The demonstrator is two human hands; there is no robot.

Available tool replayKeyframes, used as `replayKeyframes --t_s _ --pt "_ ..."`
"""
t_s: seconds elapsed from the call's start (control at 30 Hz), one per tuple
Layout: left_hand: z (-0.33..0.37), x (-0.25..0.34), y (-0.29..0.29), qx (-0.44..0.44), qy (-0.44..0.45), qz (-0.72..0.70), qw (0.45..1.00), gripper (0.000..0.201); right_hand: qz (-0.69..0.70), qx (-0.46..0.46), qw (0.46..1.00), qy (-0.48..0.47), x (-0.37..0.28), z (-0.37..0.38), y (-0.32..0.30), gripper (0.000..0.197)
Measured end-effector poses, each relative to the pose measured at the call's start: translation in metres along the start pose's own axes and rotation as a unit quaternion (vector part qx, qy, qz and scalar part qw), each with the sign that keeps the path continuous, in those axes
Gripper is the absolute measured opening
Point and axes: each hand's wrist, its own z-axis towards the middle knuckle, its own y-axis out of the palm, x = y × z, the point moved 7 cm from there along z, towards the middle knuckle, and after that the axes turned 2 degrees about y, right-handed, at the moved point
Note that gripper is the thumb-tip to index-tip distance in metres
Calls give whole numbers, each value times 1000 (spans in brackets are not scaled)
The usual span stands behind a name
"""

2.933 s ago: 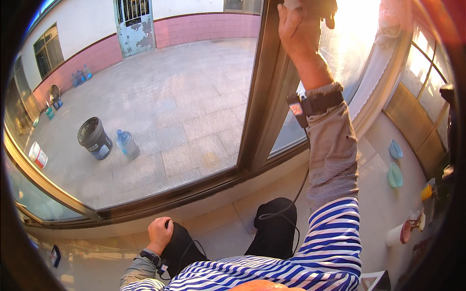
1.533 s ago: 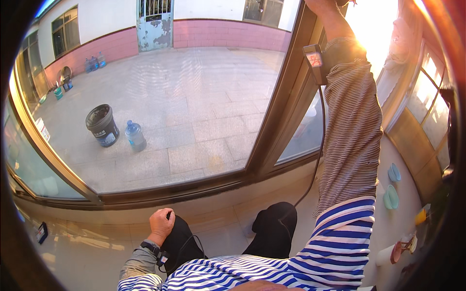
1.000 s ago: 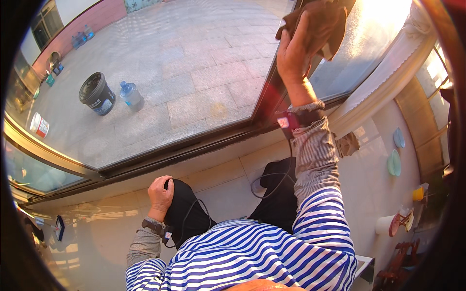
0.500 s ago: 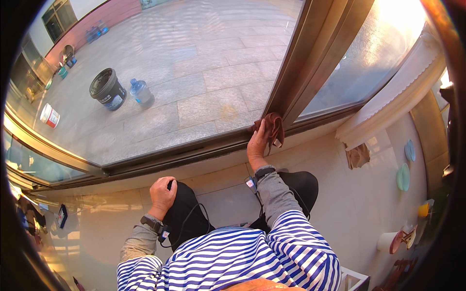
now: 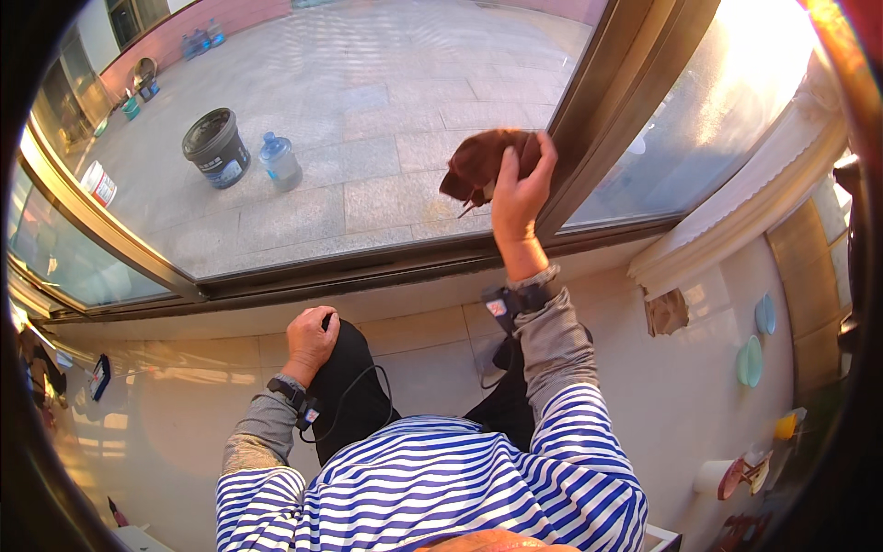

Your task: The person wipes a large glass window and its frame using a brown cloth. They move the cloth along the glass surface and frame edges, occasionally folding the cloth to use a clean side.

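Note:
My right hand (image 5: 518, 193) is raised in front of the window pane (image 5: 368, 120) and grips a crumpled brown cloth (image 5: 480, 164) against the glass, just left of the dark upright window frame (image 5: 625, 92). My left hand (image 5: 309, 340) rests curled on my black-clad left knee (image 5: 345, 386), beside a thin black cable. Both wrists carry small strapped devices. My striped shirt fills the lower middle of the view.
Below the glass runs a tiled sill (image 5: 405, 322). Outside on the paved yard stand a dark bucket (image 5: 215, 147), a water jug (image 5: 280, 162) and a white pail (image 5: 97, 184). Round coloured discs (image 5: 750, 359) hang on the wall at right.
My right hand with the cloth came down from the upper frame to the sill, then rose again onto the glass. My left hand stayed on my knee.

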Motion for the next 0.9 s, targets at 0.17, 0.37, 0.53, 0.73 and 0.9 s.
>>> replayKeyframes --t_s 0.17,0.37,0.53,0.73,0.9 --pt "-5 -5 -6 25 -7 -10 1000 6 124 68 979 -146 -102 157 -2 49" --pt "-4 -7 -5 25 -10 -19 999 7 -86 21 942 -323 -192 257 7 49" --pt "-2 -3 -2 14 -1 -20 1000 8 -126 -27 940 -315 -155 227 4 50" --pt "1 -1 2 -2 1 -20 1000 9 -104 -20 967 -231 -60 122 2 49" --pt "2 3 2 -14 -5 -12 1000 8 -102 -47 987 -118 26 13 5 49"
